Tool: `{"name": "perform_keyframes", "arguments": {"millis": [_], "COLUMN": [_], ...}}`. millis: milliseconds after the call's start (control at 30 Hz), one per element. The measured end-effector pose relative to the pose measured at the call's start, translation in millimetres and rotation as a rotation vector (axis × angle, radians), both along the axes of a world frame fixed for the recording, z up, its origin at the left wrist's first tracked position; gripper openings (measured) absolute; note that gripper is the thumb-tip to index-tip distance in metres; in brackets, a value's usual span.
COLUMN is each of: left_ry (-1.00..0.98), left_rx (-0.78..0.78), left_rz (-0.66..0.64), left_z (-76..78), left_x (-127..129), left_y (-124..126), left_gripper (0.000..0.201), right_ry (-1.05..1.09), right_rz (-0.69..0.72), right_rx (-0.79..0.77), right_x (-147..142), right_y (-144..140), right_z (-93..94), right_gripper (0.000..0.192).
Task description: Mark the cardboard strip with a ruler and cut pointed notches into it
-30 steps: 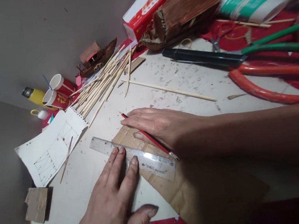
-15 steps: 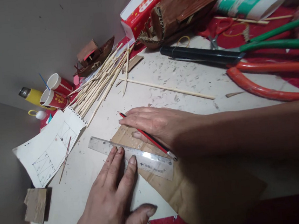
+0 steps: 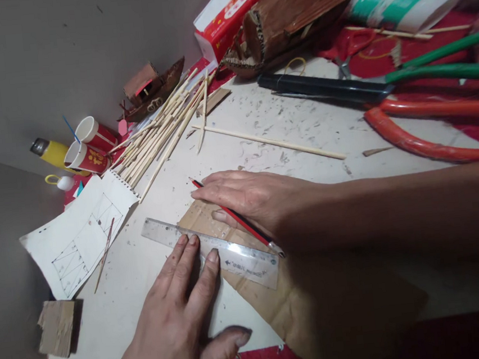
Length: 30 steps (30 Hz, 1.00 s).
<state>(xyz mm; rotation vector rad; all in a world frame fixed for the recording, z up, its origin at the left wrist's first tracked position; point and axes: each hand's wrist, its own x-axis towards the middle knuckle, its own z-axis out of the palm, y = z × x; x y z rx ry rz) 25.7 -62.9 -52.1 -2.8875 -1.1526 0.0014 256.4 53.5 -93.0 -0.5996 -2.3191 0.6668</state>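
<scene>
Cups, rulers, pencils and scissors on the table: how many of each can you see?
Cups: 2
Ruler: 1
Pencil: 1
Scissors: 1
Total: 5

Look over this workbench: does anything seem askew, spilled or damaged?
Yes. The paper cups lie tipped on their sides at the far left edge, beside a toppled yellow bottle. The white table is littered with shavings. The ruler under the left hand crosses the cardboard at a slant.

Hobby craft table; bamboo sticks (image 3: 163,133), model boat (image 3: 152,90) (cardboard)
</scene>
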Motion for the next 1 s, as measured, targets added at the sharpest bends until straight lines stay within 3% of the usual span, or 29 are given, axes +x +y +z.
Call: {"name": "perform_keyframes", "arguments": {"millis": [1000], "left_ry": [-0.02], "left_rx": [0.082], "left_rz": [-0.069], "left_z": [0.3], "left_x": [-0.7], "left_y": [3.4], "left_gripper": [0.07], "right_ry": [0.004], "right_rz": [-0.002], "right_rx": [0.005], "right_x": [-0.1], "right_y": [-0.3], "right_z": [-1.5], "right_gripper": [0.033]}}
